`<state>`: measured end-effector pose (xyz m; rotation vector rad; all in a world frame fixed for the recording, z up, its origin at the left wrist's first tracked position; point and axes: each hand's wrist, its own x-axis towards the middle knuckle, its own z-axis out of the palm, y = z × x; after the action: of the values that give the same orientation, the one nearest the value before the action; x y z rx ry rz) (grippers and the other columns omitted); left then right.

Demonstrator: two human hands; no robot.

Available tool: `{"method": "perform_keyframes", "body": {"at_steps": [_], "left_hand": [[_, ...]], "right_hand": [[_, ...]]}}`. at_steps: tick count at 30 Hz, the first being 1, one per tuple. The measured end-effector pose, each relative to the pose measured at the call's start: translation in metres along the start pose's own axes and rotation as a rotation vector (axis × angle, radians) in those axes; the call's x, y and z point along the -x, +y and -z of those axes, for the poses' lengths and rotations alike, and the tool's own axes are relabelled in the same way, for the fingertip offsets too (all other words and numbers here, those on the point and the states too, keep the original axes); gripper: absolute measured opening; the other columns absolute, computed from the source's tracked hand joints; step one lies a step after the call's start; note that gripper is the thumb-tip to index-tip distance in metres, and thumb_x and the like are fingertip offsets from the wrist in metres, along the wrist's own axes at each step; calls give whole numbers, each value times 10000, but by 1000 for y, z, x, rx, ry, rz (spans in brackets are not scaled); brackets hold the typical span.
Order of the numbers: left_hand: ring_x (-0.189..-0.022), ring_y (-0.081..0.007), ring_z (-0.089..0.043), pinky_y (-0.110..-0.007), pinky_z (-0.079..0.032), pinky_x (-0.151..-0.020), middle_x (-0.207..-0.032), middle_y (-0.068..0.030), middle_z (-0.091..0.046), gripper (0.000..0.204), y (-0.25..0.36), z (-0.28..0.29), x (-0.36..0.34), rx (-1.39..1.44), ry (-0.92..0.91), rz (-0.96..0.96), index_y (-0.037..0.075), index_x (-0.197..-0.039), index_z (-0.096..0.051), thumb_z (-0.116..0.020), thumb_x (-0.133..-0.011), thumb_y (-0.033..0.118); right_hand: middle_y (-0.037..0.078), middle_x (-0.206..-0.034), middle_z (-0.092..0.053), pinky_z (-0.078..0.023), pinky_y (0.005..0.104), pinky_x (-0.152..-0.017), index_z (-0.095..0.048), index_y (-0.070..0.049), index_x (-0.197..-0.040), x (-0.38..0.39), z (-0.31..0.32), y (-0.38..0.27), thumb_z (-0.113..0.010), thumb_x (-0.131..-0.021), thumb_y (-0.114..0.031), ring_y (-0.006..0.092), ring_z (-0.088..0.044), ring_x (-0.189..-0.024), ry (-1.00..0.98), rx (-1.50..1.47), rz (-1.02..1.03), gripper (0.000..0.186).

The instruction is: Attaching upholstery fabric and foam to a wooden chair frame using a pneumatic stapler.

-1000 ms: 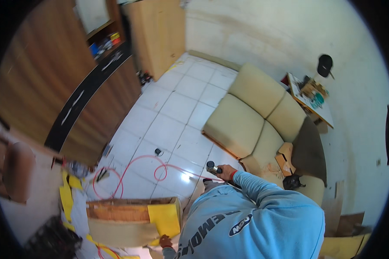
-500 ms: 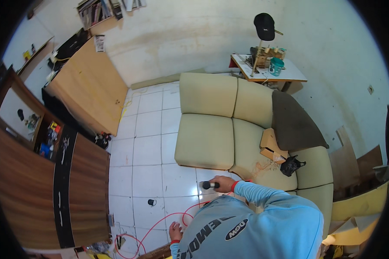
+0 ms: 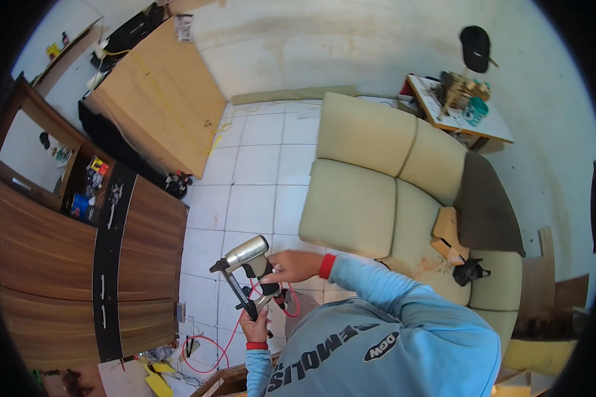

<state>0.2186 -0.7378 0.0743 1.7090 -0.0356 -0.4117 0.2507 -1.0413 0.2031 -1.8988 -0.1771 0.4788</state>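
A pneumatic staple gun (image 3: 246, 251) with a silver head and black magazine is held up in front of my body, above the tiled floor. My right hand (image 3: 291, 266) is wrapped round its dark grip. Lower down, my left hand (image 3: 254, 327) closes on the rear end of the magazine, with part of its fingers hidden behind the tool. A thin red air hose (image 3: 228, 347) hangs near the gun's grip and loops down onto the floor. Both wrists have red cuffs.
A beige sofa (image 3: 352, 205) stands to the right, bearing an opened cardboard box (image 3: 446, 231), a black plastic bag (image 3: 470, 272) and a dark cloth (image 3: 490, 205). Brown wooden cabinets (image 3: 40, 258) line the left. A wooden frame (image 3: 228, 382) lies by my left forearm.
The staple gun has come up and left with my right hand, from beside the sofa's front. My left hand has risen from low near the floor and taken hold of it. The view has shifted left.
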Motion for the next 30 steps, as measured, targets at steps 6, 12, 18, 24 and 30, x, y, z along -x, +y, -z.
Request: {"method": "perform_keyframes", "body": {"at_steps": [6, 12, 18, 24, 30], "left_hand": [[-674, -269, -696, -458, -550, -694, -743, -165, -723, 353, -40, 76, -79, -504, 288, 229, 10, -940, -786, -838, -920, 359], [-621, -312, -714, -459, -578, -661, -721, -192, -734, 689, -140, 150, -144, -724, 241, 786, -63, -834, -752, -841, -828, 620], [-663, -327, -719, -460, -578, -680, -755, -199, -743, 719, -146, 170, -192, -669, 27, 1162, -59, -858, -756, -811, -826, 656], [-747, -348, -732, -465, -575, -726, -810, -210, -757, 688, -93, 104, -269, -635, -23, 1068, -34, -914, -773, -781, -839, 649], [-832, -368, -745, -471, -573, -773, -866, -220, -770, 663, -35, 47, -387, -739, -110, 904, -9, -971, -790, -751, -852, 642]], "right_hand": [[300, -1444, -630, -423, 505, -1199, -478, 109, -1554, 6, 112, -154, -552, -967, -807, 385, -625, -1336, 159, -638, 590, 1091], [278, -1429, -641, -439, 490, -1165, -504, 91, -1527, 6, 193, -213, -540, -992, -747, 367, -634, -1297, 270, -360, 949, 995], [256, -1413, -651, -454, 475, -1131, -530, 73, -1500, -34, 298, -169, -528, -1016, -686, 348, -643, -1258, 442, -277, 972, 900], [233, -1398, -662, -470, 459, -1097, -556, 54, -1473, -134, 425, -125, -516, -1040, -626, 329, -652, -1218, 484, -363, 958, 807], [211, -1382, -673, -485, 444, -1063, -582, 36, -1446, -179, 525, -106, -504, -1065, -565, 310, -661, -1179, 518, -345, 1002, 716]]}}
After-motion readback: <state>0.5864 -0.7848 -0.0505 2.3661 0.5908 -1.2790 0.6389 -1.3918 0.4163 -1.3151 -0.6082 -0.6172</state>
